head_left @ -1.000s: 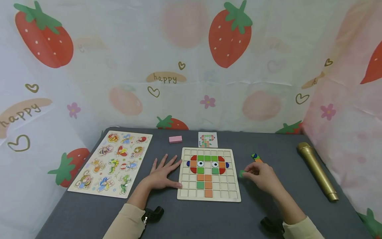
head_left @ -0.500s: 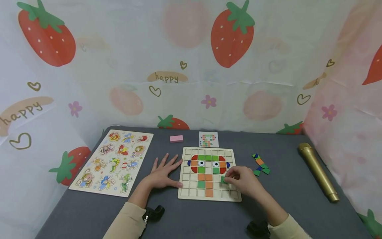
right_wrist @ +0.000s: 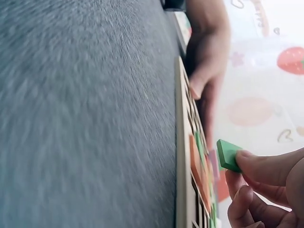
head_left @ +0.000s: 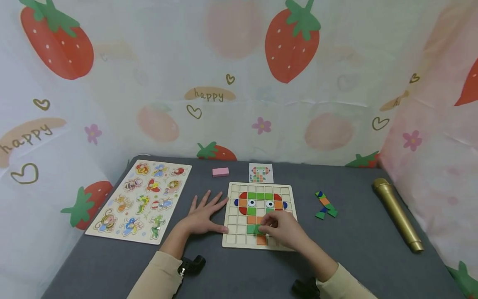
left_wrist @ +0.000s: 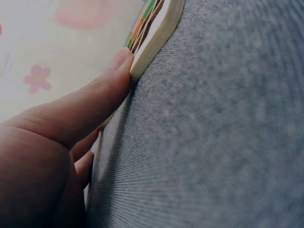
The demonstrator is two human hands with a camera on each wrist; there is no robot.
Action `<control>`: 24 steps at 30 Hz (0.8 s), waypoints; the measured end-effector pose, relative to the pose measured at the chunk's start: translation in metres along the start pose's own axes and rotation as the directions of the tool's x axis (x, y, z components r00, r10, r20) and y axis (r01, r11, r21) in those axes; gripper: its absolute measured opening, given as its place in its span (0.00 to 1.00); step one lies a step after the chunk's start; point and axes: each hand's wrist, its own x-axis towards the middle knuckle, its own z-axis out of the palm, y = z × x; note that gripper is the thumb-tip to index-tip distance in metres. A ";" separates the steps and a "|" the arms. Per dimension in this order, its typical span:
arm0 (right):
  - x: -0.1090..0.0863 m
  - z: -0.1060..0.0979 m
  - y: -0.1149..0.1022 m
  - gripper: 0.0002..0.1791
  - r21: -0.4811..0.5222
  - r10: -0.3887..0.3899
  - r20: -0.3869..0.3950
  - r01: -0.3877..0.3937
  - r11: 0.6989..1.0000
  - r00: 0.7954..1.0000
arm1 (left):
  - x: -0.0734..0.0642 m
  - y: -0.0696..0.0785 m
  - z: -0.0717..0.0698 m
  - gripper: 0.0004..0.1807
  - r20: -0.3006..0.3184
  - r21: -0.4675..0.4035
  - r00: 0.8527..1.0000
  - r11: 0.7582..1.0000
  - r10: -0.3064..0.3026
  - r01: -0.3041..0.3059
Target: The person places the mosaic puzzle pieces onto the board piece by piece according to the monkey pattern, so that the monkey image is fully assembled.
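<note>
A pale wooden grid board (head_left: 233, 240) lies on the dark table, with red, green, orange and blue tiles and two round eye tiles set in its cells. My right hand (head_left: 285, 228) pinches a green square tile (right_wrist: 229, 154) between thumb and fingers, over the lower middle of the board. In the right wrist view that tile is held apart from the board's surface. With fingers spread, my left hand (head_left: 203, 218) rests at the board's left side. Its thumb (left_wrist: 121, 61) touches the board's edge in the left wrist view.
Several loose green, orange and blue tiles (head_left: 325, 202) lie right of the board. Behind it are a small pattern card (head_left: 261, 167) and a pink block (head_left: 220, 172). An insect puzzle board (head_left: 123, 195) lies left, a gold microphone-like cylinder (head_left: 398, 216) right.
My right hand has carried the green tile leftward from beside the loose tiles to over the board's lower middle. The left hand has stayed at the board's left edge.
</note>
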 end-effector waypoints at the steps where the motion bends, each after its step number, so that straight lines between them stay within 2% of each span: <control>1: 0.001 0.002 -0.001 0.04 0.003 -0.007 0.005 0.007 1.000 1.000 | 0.000 0.000 0.000 0.58 0.001 0.002 1.000 1.000 -0.001 0.001; 7: 0.007 0.015 -0.008 0.05 -0.002 -0.024 0.033 0.024 1.000 0.999 | 0.000 0.000 -0.002 0.57 0.002 0.006 1.000 1.000 0.004 -0.004; 11: 0.007 0.021 -0.012 0.06 -0.070 -0.042 0.045 0.045 0.997 0.998 | 0.000 0.000 -0.001 0.58 0.002 0.008 1.000 1.000 0.000 0.000; 17: 0.005 0.021 -0.016 0.07 -0.154 -0.061 0.073 0.071 0.985 0.996 | 0.000 0.000 -0.001 0.58 0.004 0.016 1.000 1.000 -0.008 0.008; 24: 0.006 0.018 -0.018 0.07 -0.180 -0.029 0.103 0.047 0.983 0.994 | -0.001 0.001 -0.002 0.58 -0.002 0.013 1.000 1.000 -0.006 0.006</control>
